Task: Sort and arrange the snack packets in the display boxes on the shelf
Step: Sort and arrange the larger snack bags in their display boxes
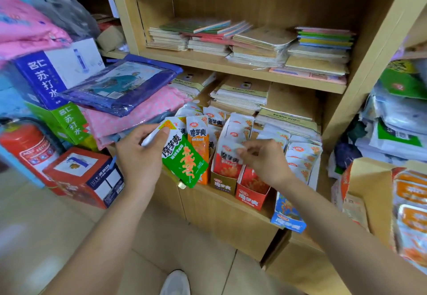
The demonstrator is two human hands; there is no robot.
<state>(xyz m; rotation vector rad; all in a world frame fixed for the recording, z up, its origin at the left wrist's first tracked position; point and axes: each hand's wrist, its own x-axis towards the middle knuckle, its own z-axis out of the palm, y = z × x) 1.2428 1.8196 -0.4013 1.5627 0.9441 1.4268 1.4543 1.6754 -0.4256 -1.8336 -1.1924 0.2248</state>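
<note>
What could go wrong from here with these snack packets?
The blue cardboard display box juts past the wooden shelf edge; a bump could knock it off. The right hand pinches a red-and-white snack packet in a crammed row, so neighbours may lift out. The left hand grips the green snack packet by one corner; it could slip.

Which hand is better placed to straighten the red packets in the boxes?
Probably the right hand: it pinches a red packet in the brown box, while the left hand holds a green packet.
</note>
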